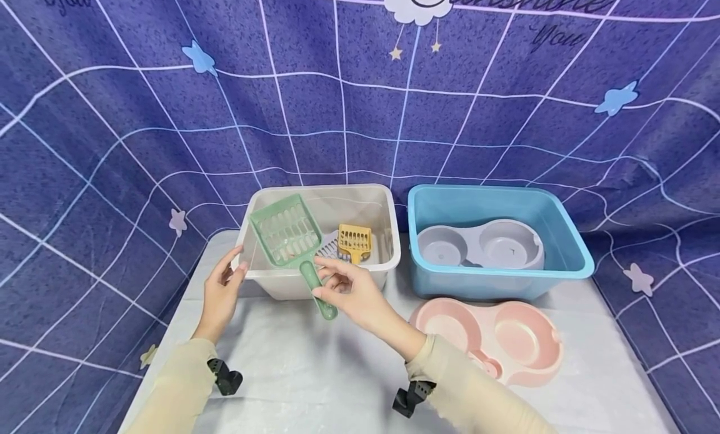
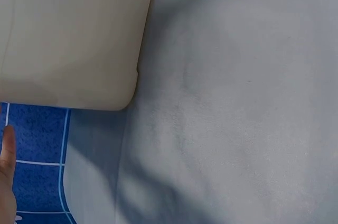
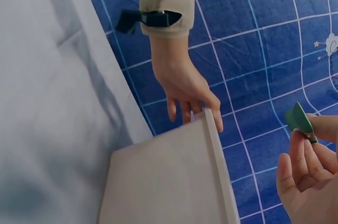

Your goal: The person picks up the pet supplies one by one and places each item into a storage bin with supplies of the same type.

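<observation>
My right hand (image 1: 354, 293) pinches the handle of a green slotted litter scoop (image 1: 317, 290) between thumb and fingers. The scoop's wide head tilts over the left part of a beige litter box (image 1: 320, 284). In the right wrist view the handle end (image 3: 300, 119) shows between the fingertips. At the box's front left corner my left hand (image 1: 221, 296) holds the rim; the right wrist view shows its thumb and fingers on either side of the rim (image 3: 214, 139). Inside the box lie a yellow slotted scoop (image 1: 355, 240) and a grey slotted scoop (image 1: 328, 247).
To the right stands a blue litter box (image 1: 500, 287) with a grey double pet bowl (image 1: 472, 240) inside. A pink double pet bowl (image 1: 488, 324) lies on the white tabletop (image 1: 298, 378) in front of it. A purple patterned curtain (image 1: 360, 109) closes off the back and sides.
</observation>
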`<move>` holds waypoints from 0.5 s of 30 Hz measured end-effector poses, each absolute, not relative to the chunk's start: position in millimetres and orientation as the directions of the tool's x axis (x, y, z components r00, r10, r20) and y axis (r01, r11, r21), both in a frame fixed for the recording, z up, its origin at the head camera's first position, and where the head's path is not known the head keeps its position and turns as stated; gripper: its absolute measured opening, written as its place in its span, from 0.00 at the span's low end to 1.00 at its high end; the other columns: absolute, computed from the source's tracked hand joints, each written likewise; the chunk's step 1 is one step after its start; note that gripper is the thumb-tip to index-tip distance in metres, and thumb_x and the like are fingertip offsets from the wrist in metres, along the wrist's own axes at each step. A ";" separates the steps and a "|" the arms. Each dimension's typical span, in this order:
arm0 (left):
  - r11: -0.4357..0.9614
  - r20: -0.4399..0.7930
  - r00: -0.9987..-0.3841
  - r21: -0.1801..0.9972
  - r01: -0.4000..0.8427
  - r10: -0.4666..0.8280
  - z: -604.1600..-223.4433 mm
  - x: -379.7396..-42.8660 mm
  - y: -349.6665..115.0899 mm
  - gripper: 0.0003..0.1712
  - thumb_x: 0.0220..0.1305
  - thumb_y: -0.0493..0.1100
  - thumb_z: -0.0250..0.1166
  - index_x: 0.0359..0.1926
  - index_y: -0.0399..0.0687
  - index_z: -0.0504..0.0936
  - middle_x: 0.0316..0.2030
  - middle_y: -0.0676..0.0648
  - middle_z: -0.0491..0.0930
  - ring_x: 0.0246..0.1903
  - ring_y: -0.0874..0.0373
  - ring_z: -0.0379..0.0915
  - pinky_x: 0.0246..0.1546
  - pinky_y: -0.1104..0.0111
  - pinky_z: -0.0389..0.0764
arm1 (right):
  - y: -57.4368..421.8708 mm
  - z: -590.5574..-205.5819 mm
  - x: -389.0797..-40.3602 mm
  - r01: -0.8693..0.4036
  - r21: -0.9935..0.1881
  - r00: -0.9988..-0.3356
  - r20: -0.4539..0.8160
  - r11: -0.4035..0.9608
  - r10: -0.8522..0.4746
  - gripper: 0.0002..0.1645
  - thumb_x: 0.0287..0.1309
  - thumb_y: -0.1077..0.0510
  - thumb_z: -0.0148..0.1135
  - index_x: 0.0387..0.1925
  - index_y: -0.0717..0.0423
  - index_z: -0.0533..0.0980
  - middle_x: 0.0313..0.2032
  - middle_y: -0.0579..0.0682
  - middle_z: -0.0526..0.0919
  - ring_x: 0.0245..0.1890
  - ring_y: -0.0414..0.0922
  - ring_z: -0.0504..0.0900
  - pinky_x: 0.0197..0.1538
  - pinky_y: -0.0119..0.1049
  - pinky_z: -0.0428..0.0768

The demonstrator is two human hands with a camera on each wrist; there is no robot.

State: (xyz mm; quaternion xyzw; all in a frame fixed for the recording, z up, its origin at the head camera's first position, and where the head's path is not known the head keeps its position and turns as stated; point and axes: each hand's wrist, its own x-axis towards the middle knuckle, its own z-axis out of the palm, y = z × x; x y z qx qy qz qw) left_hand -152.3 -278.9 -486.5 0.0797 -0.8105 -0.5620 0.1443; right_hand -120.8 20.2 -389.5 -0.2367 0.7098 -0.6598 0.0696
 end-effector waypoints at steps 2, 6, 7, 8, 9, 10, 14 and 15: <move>0.362 0.152 -0.944 0.931 0.038 -0.293 -486.7 -151.9 -278.9 0.27 0.74 0.48 0.57 0.72 0.56 0.69 0.72 0.50 0.62 0.69 0.49 0.58 0.63 0.63 0.66 | 20.4 -388.4 -125.0 -0.248 -0.969 -0.878 0.215 0.021 -0.427 0.30 0.58 0.68 0.68 0.63 0.64 0.73 0.44 0.59 0.84 0.35 0.37 0.79 0.43 0.31 0.78; 0.363 0.179 -0.938 0.930 0.063 -0.296 -489.0 -151.4 -278.3 0.26 0.74 0.47 0.57 0.71 0.54 0.70 0.70 0.48 0.64 0.64 0.54 0.64 0.52 0.79 0.69 | 21.7 -387.2 -132.9 -0.245 -0.969 -0.884 0.209 0.035 -0.418 0.28 0.58 0.68 0.68 0.61 0.65 0.74 0.44 0.59 0.84 0.35 0.37 0.80 0.43 0.31 0.79; 0.362 0.185 -0.937 0.930 0.069 -0.297 -489.6 -151.3 -277.9 0.26 0.74 0.46 0.57 0.71 0.54 0.70 0.70 0.48 0.65 0.62 0.56 0.66 0.50 0.81 0.69 | 22.0 -387.6 -135.2 -0.244 -0.969 -0.888 0.205 0.044 -0.412 0.28 0.57 0.68 0.68 0.60 0.65 0.75 0.44 0.59 0.84 0.34 0.37 0.80 0.43 0.31 0.79; 0.362 0.192 -0.935 0.929 0.076 -0.298 -490.2 -151.4 -277.5 0.26 0.74 0.45 0.57 0.71 0.54 0.70 0.70 0.48 0.65 0.58 0.58 0.68 0.48 0.81 0.69 | 22.4 -387.6 -137.3 -0.242 -0.969 -0.891 0.202 0.050 -0.406 0.27 0.57 0.68 0.68 0.60 0.65 0.75 0.43 0.59 0.84 0.34 0.37 0.80 0.43 0.31 0.79; 0.364 0.197 -0.934 0.928 0.079 -0.298 -490.6 -151.6 -277.2 0.26 0.74 0.45 0.57 0.70 0.54 0.70 0.69 0.48 0.66 0.55 0.60 0.69 0.46 0.81 0.69 | 22.8 -387.4 -139.4 -0.239 -0.970 -0.895 0.198 0.054 -0.399 0.27 0.57 0.69 0.68 0.60 0.65 0.76 0.43 0.59 0.84 0.34 0.38 0.80 0.43 0.31 0.79; 0.366 0.201 -0.932 0.927 0.082 -0.301 -491.0 -151.8 -277.0 0.26 0.74 0.45 0.57 0.70 0.55 0.71 0.68 0.49 0.67 0.52 0.62 0.69 0.45 0.82 0.69 | 23.1 -387.3 -141.7 -0.236 -0.970 -0.899 0.195 0.059 -0.393 0.27 0.57 0.69 0.68 0.60 0.65 0.76 0.43 0.59 0.84 0.34 0.38 0.80 0.42 0.32 0.79; 0.365 0.219 -0.925 0.926 0.097 -0.311 -491.5 -153.3 -276.5 0.25 0.74 0.44 0.57 0.69 0.55 0.72 0.65 0.50 0.69 0.43 0.65 0.69 0.42 0.80 0.70 | 24.2 -386.8 -153.1 -0.246 -0.965 -0.906 0.194 0.095 -0.376 0.27 0.57 0.68 0.68 0.60 0.64 0.76 0.44 0.58 0.85 0.35 0.40 0.80 0.43 0.33 0.79; 0.358 0.221 -0.924 0.928 0.100 -0.313 -491.2 -153.6 -276.3 0.25 0.74 0.44 0.58 0.69 0.55 0.72 0.65 0.50 0.69 0.42 0.65 0.69 0.42 0.80 0.70 | 24.6 -386.5 -156.1 -0.248 -0.963 -0.908 0.191 0.110 -0.372 0.27 0.58 0.68 0.67 0.60 0.63 0.76 0.44 0.57 0.85 0.35 0.40 0.80 0.44 0.33 0.79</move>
